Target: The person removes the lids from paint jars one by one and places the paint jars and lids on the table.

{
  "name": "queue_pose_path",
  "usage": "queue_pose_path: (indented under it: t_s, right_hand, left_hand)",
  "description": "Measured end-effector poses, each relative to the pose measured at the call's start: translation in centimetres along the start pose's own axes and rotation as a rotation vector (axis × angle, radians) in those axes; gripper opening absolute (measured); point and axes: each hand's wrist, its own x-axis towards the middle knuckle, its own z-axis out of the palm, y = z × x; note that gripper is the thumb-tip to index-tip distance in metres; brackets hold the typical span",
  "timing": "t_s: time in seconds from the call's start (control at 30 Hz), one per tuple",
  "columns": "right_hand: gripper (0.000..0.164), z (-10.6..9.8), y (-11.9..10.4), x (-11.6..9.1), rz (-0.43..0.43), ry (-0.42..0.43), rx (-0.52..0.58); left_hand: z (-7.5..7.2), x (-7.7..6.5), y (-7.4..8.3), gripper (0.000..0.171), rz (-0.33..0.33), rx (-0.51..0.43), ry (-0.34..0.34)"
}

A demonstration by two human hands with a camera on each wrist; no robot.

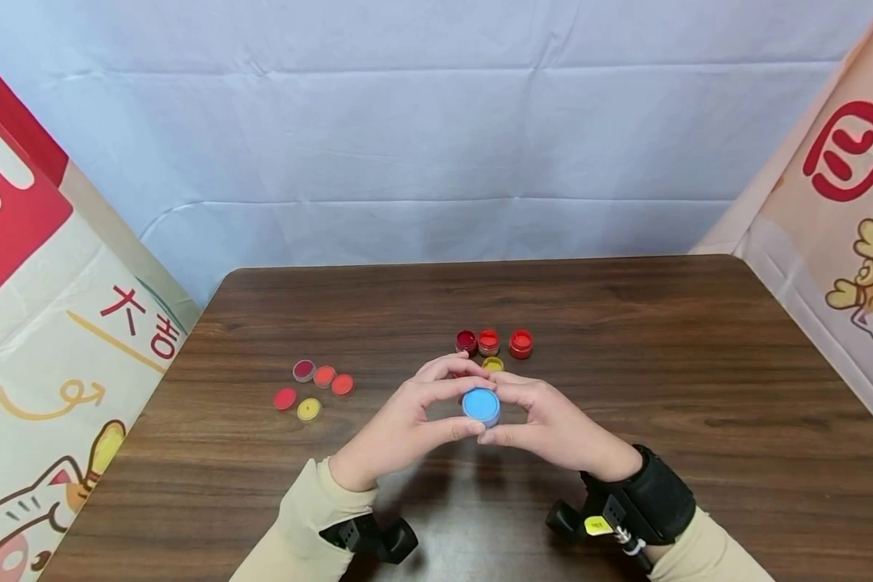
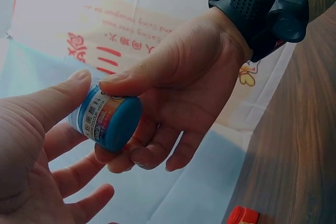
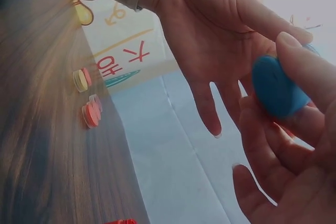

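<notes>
Both hands hold a small blue paint jar (image 1: 481, 406) above the table's middle, its flat blue end towards the head camera. My left hand (image 1: 416, 416) pinches it from the left between thumb and fingers. From the other side, my right hand (image 1: 553, 420) grips it with thumb and forefinger. In the left wrist view the jar (image 2: 107, 121) shows a printed label round its side, and the right hand's other fingers are loosely bent below it. The right wrist view has the blue end of the jar (image 3: 277, 86) facing the camera, with part of the jar hidden by fingers.
Behind the hands stand a dark red jar (image 1: 466, 342), two red jars (image 1: 488, 343) (image 1: 520, 344) and a yellow jar (image 1: 492, 364), partly covered. Several round lids lie left on the brown table (image 1: 378, 307), including a yellow lid (image 1: 309, 409) and a dark red lid (image 1: 303, 371).
</notes>
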Motion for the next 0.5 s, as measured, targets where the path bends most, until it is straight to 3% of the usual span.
queue_pose_path:
  t_s: [0.27,0.5]
  right_hand:
    - [0.047,0.11,0.15,0.02,0.025,0.021,0.013]
    - [0.041,-0.07,-0.08,-0.10,0.077,-0.024,0.046]
  left_hand:
    - [0.26,0.06,0.12,0.037,-0.012,0.030,0.048]
    - [0.14,0.07,-0.07,0.039,-0.054,-0.028,0.017]
